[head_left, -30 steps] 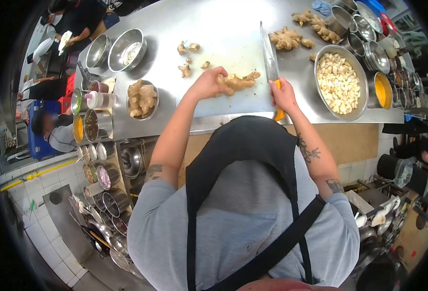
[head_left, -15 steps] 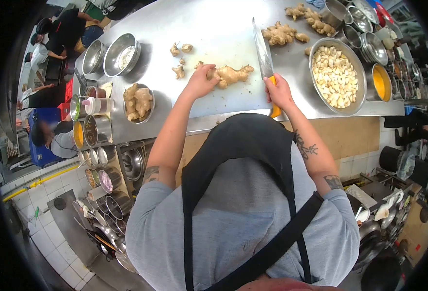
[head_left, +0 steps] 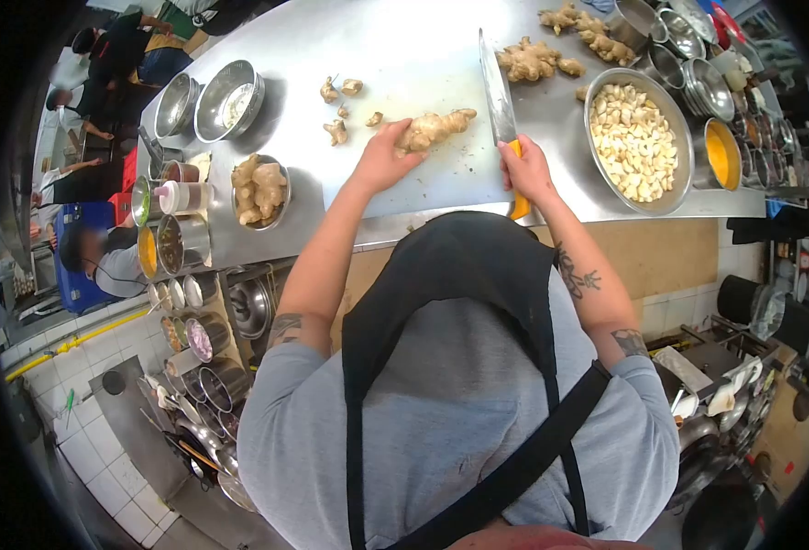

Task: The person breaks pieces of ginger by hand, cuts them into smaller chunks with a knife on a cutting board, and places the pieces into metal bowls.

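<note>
Ginger root (head_left: 436, 130) is grasped at its left end by the left hand (head_left: 386, 162), over the cutting board (head_left: 459, 189). Along the board's right edge, a knife (head_left: 497, 87) is clenched in the right hand (head_left: 525, 170). Ginger pieces (head_left: 335, 134) are scattered toward the board's left side. Right of the board, a bowl (head_left: 668, 196) is set on the steel counter (head_left: 553, 119); far left of the board, co-workers (head_left: 115, 55) are seen.

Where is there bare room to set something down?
Bare counter lies between the knife and garlic bowl, and between the left-side metal bowls and ginger scraps. It's crowded where the left hand holds ginger, and right of the garlic bowl, among metal containers.
</note>
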The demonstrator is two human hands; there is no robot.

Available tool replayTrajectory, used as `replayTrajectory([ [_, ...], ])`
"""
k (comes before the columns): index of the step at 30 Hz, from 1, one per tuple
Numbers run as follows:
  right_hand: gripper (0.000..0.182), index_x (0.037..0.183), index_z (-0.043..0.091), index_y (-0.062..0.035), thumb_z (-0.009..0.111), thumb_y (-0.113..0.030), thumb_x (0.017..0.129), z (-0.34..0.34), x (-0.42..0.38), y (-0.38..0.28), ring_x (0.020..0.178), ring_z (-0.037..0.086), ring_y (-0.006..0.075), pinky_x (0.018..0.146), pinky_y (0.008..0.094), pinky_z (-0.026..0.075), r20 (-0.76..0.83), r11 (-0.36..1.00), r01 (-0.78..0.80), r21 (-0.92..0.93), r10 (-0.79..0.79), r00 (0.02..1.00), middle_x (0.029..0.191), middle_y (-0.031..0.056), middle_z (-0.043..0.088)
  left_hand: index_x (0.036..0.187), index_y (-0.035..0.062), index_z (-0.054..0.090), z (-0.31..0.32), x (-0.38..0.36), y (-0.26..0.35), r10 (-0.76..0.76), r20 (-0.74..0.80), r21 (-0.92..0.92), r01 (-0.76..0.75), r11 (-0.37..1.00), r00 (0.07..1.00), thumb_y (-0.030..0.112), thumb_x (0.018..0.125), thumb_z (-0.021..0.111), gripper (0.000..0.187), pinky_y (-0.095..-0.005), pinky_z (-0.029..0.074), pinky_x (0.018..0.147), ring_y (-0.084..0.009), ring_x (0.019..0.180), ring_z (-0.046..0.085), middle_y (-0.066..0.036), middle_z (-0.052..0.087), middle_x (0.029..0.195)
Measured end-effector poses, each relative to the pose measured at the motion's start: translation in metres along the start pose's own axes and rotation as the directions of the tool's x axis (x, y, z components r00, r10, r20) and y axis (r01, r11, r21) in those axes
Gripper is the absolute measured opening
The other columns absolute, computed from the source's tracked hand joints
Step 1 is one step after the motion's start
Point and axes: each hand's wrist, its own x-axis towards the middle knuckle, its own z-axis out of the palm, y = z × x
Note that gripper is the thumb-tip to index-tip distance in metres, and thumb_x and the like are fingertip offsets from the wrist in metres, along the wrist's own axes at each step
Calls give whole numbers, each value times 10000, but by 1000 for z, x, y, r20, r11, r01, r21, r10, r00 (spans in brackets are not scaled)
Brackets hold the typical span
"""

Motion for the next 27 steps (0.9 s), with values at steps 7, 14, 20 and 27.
replayTrajectory([
  [7, 274, 958, 500, -23, 618, -261, 1025, 2, -2, -7, 493, 566, 143, 455, 330, 502, 0, 1000, -15, -22, 15, 1000, 703, 64, 585, 1071, 35, 678, -39, 15, 6, -221, 560, -535, 552, 640, 798, 400, 1039, 629, 370, -257, 469, 518, -114, 611, 605, -44, 694, 878],
  [14, 270, 952, 502, -18, 614, -252, 1023, 1, -4, -6, 488, 565, 143, 456, 326, 501, 4, 1000, -11, 1, 11, 1000, 700, 65, 587, 1099, 14, 685, -13, 29, -25, -423, 551, -475, 687, 549, 719, 487, 1014, 639, 483, -268, 480, 543, -125, 607, 595, -74, 700, 992],
  [20, 267, 939, 506, -5, 629, -232, 1006, 2, -5, -12, 492, 585, 141, 455, 333, 494, -3, 999, -29, -33, 29, 1000, 683, 75, 602, 919, 73, 669, -17, 28, -8, -481, 415, -319, 619, 718, 772, 515, 967, 695, 445, -232, 394, 484, -72, 537, 519, 23, 611, 721],
  [27, 280, 974, 558, 56, 586, -222, 946, 27, -18, -48, 793, 667, 492, 748, 530, 543, 103, 741, 267, -616, -260, 960, 825, 324, 674, 774, 93, 646, -22, 38, 4, -497, 462, -211, 636, 743, 734, 506, 937, 725, 452, -261, 302, 451, -73, 487, 431, 54, 489, 612],
])
